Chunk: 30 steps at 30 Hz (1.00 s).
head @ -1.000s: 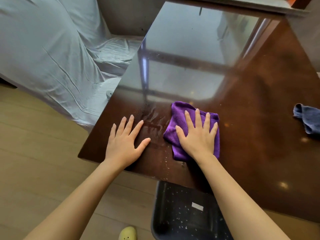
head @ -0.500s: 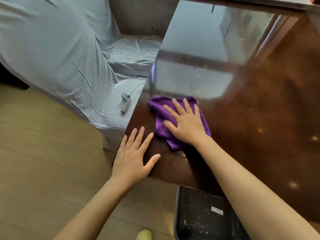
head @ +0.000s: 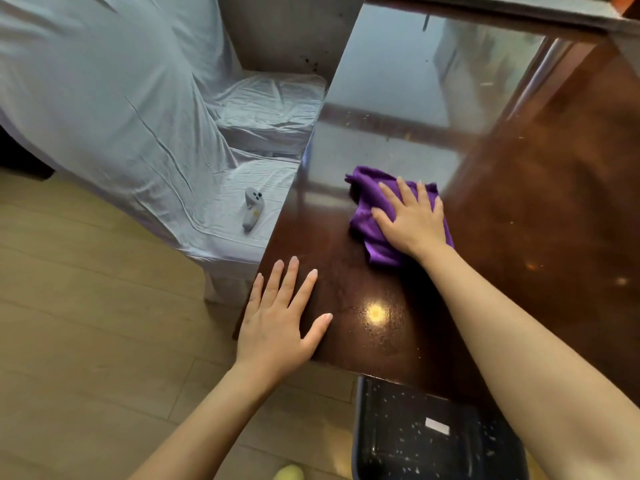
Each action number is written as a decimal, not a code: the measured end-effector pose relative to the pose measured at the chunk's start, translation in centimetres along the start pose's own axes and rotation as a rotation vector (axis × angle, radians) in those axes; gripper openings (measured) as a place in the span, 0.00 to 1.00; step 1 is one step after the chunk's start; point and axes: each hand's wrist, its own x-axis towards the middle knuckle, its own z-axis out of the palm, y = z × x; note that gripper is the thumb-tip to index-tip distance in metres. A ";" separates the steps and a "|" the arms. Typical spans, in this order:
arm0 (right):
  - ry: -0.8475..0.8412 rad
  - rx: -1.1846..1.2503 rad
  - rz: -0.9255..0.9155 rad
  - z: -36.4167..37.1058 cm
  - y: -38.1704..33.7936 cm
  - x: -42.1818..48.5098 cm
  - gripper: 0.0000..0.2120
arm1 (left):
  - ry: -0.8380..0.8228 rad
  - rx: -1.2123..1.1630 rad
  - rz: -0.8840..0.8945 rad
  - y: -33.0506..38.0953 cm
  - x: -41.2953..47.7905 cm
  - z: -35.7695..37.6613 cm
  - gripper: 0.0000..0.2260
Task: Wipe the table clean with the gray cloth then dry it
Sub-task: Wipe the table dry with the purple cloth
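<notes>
A glossy dark table (head: pixel 519 216) throws back window glare that hides part of its far surface. The right hand (head: pixel 414 220) lies flat, fingers spread, on a crumpled purple cloth (head: pixel 369 220), covering much of it. The left hand (head: pixel 278 327) rests splayed over the table's near-left corner, empty

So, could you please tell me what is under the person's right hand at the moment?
A crumpled purple microfibre cloth lies under the flat right hand, on the glossy dark-brown wooden table. The tabletop directly beneath the cloth is covered, so its state cannot be seen.
</notes>
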 end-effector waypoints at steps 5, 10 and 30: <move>-0.021 -0.032 -0.072 0.7 -2.4 0.8 0.29 | -0.011 0.035 0.007 0.0 -0.2 0.3 0.30; -0.019 -0.061 -0.232 1.4 -3.6 -1.9 0.29 | 0.001 0.037 -0.036 0.3 -0.2 0.4 0.31; -0.053 -0.001 -0.427 1.3 0.5 -17.6 0.29 | -0.005 0.071 -0.167 0.9 0.3 0.6 0.34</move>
